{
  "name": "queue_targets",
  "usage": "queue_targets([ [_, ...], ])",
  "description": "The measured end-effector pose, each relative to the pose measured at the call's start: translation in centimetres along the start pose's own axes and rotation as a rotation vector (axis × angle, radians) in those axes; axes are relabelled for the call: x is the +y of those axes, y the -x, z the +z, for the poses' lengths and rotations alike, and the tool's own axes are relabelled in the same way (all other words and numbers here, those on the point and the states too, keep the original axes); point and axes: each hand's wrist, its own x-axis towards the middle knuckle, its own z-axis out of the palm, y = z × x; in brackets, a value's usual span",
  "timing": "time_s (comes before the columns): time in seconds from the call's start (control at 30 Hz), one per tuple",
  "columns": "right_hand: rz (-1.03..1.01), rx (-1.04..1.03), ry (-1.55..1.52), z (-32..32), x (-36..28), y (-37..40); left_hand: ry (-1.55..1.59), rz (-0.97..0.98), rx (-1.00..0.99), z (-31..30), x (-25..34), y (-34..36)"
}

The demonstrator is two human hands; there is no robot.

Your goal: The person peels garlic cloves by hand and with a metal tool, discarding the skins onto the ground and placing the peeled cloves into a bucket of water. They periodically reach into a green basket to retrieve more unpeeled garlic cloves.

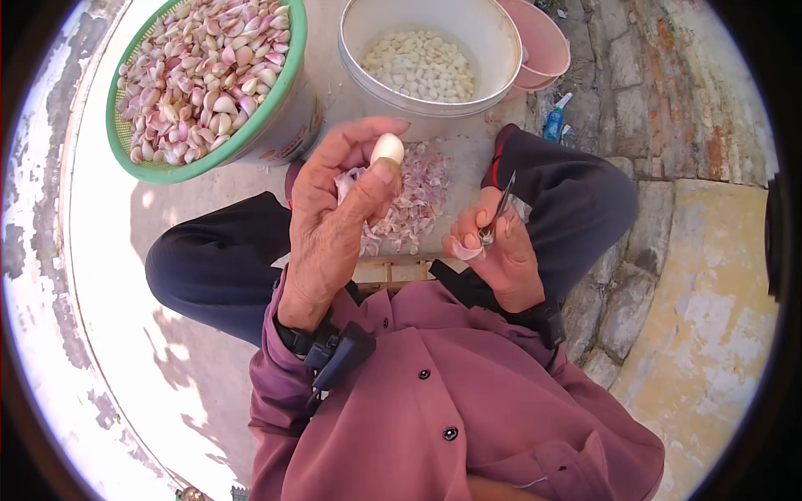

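Between the thumb and index finger of my left hand (324, 200) is a pale, peeled garlic clove (388, 149), held up in front of the white bucket. Papery pinkish skin shows against the palm behind that thumb. My right hand (511, 263) grips a small knife (506, 197), its dark blade pointing up and away. A curl of garlic skin (464, 250) hangs at the right fingertips. Below and between the hands lies a heap of garlic peelings (422, 196) on the ground.
A green-rimmed basket (299, 42) piled with unpeeled garlic cloves (209, 75) rests on a bucket at the upper left. The white bucket (497, 96) holds peeled cloves in liquid. Behind it stands a pink bucket (547, 46). A blue bottle (553, 125) lies near my right knee.
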Motion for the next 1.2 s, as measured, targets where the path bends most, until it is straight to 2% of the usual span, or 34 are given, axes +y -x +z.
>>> queue_targets([
  [0.07,0.080,0.136,0.053,-0.2,0.9,-0.2,-0.008,0.164,-0.074,0.6,2.5,-4.0],
  [0.1,0.074,0.129,0.057,-0.3,1.4,-0.1,-0.006,0.246,-0.102,0.9,3.1,-6.3],
  [0.2,0.094,0.171,-0.043,-0.9,3.0,0.2,-0.694,0.642,0.038,0.7,1.9,-12.3],
  [0.23,0.087,0.167,-0.039,-0.9,3.1,0.3,-0.693,0.650,0.036,0.6,1.7,-12.4],
  [0.3,0.102,0.221,0.122,-0.7,3.3,0.4,-0.204,0.129,0.120,0.2,0.6,-12.0],
  [0.43,0.098,0.168,-0.080,-2.6,3.6,1.0,0.274,-0.191,0.124,-3.4,-4.5,-6.0],
  [0.5,0.111,0.272,-0.143,-3.6,3.9,0.7,0.248,-0.297,0.253,-3.4,-5.6,-2.1],
  [0.53,0.151,0.367,0.273,-3.8,4.2,0.2,0.230,-0.307,0.245,-3.8,-6.4,-0.3],
  [0.57,0.164,0.366,0.270,-3.8,4.4,-0.1,0.213,-0.317,0.237,-4.1,-7.2,1.3],
  [0.63,-0.016,0.394,0.559,-3.1,5.0,-0.6,0.198,-0.317,0.226,-3.4,-7.1,3.6],
  [0.7,0.007,0.407,0.485,-1.3,4.3,-0.8,0.241,-0.357,0.228,-2.9,-6.3,4.6],
  [0.77,-0.117,0.324,0.529,0.1,3.6,-0.8,0.314,-0.351,0.203,-2.9,-6.3,5.1],
  [0.9,-0.232,0.178,0.772,2.4,2.3,-0.9,0.411,-0.301,0.147,-2.1,-6.8,5.3],
  [1.0,-0.219,0.199,0.851,3.2,2.0,-0.8,0.429,-0.279,0.115,-1.0,-6.3,5.7],
  [1.1,-0.212,0.239,0.700,3.8,2.4,-0.8,0.417,-0.298,0.111,-0.7,-6.5,6.1],
  [1.2,-0.212,0.235,0.684,3.5,2.9,-0.6,0.403,-0.296,0.144,-0.5,-6.4,6.1],
])
